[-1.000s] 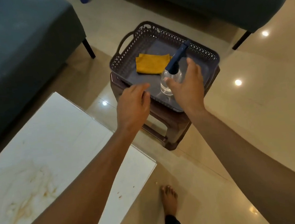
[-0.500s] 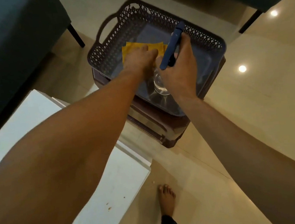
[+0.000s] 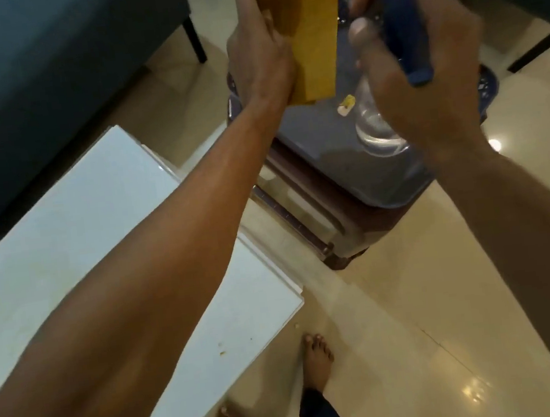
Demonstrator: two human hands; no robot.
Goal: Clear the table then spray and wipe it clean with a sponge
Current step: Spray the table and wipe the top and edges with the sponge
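Your left hand (image 3: 259,49) pinched sponge (image 3: 305,33); right hand (image 3: 421,64) wrapped bottle (image 3: 384,124), both lifted above basket (image 3: 329,154), ready for table (image 3: 74,238) near its corner.

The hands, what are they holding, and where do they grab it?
The left hand pinches the yellow sponge cloth along its left edge. The right hand wraps the clear spray bottle at the neck, under its blue sprayer head.

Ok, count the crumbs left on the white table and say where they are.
2 visible: one crumb and a smaller speck just above it, both near the white table's front edge. The left forearm covers much of the top, so more may be hidden.
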